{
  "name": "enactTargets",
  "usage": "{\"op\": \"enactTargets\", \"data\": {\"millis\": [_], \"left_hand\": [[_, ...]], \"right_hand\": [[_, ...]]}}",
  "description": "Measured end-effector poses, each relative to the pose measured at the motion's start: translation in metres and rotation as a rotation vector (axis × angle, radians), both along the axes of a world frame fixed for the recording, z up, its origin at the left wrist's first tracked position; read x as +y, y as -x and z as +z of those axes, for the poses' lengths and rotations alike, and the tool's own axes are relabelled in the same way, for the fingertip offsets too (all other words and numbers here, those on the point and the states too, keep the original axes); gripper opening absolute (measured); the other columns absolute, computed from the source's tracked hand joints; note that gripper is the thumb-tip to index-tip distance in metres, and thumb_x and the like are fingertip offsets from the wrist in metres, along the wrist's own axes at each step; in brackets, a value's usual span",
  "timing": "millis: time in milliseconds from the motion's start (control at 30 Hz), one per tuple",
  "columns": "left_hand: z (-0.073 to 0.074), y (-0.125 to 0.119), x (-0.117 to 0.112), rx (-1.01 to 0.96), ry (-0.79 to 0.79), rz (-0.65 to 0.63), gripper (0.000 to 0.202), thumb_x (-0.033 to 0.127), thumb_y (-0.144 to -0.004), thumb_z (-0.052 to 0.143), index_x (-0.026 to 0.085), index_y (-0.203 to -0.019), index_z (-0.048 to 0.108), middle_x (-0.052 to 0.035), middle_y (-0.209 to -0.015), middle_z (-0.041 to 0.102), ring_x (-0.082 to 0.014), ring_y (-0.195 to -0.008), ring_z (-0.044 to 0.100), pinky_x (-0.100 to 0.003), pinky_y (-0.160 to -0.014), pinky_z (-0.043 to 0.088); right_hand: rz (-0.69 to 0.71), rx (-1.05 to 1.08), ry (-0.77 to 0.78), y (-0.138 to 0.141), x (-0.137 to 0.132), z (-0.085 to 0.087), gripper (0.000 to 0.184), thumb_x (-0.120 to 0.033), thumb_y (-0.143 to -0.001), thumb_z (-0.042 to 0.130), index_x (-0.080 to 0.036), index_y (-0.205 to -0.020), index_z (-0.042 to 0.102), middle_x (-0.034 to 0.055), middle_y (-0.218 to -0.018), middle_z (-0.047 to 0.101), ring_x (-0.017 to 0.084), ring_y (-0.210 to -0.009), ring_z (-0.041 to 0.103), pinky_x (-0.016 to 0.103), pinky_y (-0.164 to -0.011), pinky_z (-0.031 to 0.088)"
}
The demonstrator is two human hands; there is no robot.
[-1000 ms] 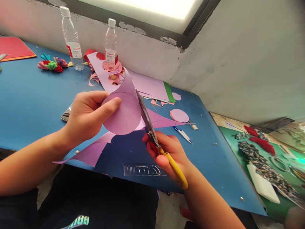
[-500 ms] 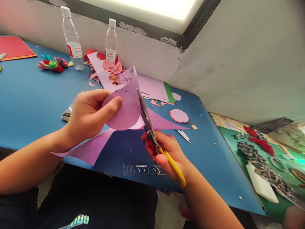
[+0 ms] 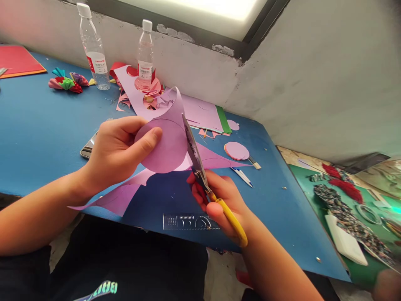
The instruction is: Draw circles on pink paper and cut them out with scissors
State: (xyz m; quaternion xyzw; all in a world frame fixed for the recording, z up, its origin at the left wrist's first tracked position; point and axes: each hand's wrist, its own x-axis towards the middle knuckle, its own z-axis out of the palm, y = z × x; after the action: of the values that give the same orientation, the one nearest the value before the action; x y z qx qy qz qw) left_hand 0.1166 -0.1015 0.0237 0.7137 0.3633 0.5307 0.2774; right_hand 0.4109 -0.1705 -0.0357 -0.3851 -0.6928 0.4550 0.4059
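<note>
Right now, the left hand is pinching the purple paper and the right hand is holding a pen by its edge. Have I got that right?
Not quite: in the head view, the right hand is holding yellow-handled scissors by the paper's edge, not a pen. The left hand is pinching the purple paper, as you say.

The purple paper (image 3: 165,146) looks smooth and matt beside the metal-bladed scissors (image 3: 199,175). Beyond the scissors, the bottles (image 3: 93,48) are glossy plastic.
</note>
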Motion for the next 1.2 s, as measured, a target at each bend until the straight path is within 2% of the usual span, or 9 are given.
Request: {"op": "enactTargets", "data": {"millis": [233,567,1000,1200], "left_hand": [[-0.004,0.0008,0.0016,-0.021,-0.015,-0.003,0.049,0.039,-0.109,0.088,0.026,-0.071,0.059,0.0051,-0.065,0.043,-0.0141,-0.061,0.033,-0.035,-0.056,0.031],[-0.0044,-0.0004,0.0012,-0.068,0.055,-0.01,0.045,0.039,-0.105,0.089,0.025,-0.071,0.065,0.004,-0.067,0.043,-0.0131,-0.062,0.034,-0.033,-0.055,0.027],[0.0,0.001,-0.0007,-0.047,0.082,0.015,0.053,0.048,-0.106,0.092,0.025,-0.069,0.06,0.0045,-0.067,0.04,-0.0137,-0.064,0.033,-0.033,-0.058,0.031],[0.0001,0.0014,-0.0008,-0.036,0.098,0.026,0.054,0.056,-0.108,0.093,0.025,-0.073,0.066,0.0037,-0.069,0.045,-0.0141,-0.065,0.036,-0.033,-0.058,0.033]], "right_hand": [[-0.018,-0.001,-0.006,0.001,0.0002,-0.0007,0.093,-0.111,-0.099,0.085,-0.021,-0.121,0.085,-0.0028,-0.077,0.064,0.015,-0.061,0.05,0.029,-0.05,0.039],[-0.003,-0.017,-0.038,0.0008,0.0015,-0.0009,0.09,-0.109,-0.103,0.083,-0.02,-0.121,0.084,-0.0042,-0.075,0.062,0.014,-0.059,0.047,0.03,-0.051,0.036],[-0.012,-0.056,-0.079,0.0006,0.0022,0.0039,0.09,-0.11,-0.105,0.079,-0.021,-0.118,0.083,-0.0036,-0.073,0.064,0.015,-0.057,0.049,0.031,-0.052,0.038],[-0.023,-0.06,-0.065,0.0011,0.0021,0.004,0.094,-0.113,-0.102,0.078,-0.021,-0.117,0.083,-0.0047,-0.07,0.062,0.015,-0.056,0.049,0.031,-0.051,0.038]]}}
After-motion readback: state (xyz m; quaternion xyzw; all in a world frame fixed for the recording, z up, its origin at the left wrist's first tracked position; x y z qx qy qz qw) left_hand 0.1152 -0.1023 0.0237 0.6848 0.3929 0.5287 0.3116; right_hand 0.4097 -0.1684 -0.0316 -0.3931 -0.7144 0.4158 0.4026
